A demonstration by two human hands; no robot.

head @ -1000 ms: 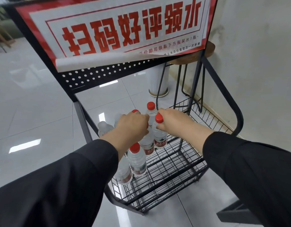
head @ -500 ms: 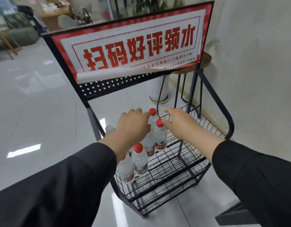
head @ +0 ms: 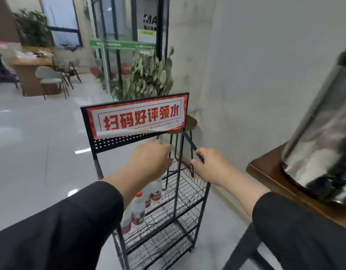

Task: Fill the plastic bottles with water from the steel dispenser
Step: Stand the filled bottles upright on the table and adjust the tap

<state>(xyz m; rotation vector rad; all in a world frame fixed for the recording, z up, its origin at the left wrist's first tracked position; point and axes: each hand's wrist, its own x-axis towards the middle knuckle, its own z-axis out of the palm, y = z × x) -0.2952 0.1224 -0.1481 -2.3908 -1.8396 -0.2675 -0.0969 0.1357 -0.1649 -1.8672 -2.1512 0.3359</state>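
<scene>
Both hands, left (head: 150, 158) and right (head: 213, 166), hover loosely curled and empty; bottles (head: 138, 208) remain racked at lower centre, dispenser (head: 320, 141) at right unused.

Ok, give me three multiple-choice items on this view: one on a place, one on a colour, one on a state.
1. Where does the steel dispenser stand?
A. On the rack's bottom shelf
B. On the wooden table right of the rack
C. On the floor by the plant

2. What colour is the visible bottle cap?
A. Blue
B. White
C. Red

3. How are the plastic bottles placed?
A. Upright in the rack
B. Lying on the floor
C. Under the dispenser

Answers:
1 B: the steel dispenser sits on the wooden table, right of the rack.
2 C: the cap is red.
3 A: the plastic bottles stand upright in the rack's upper basket.
</scene>
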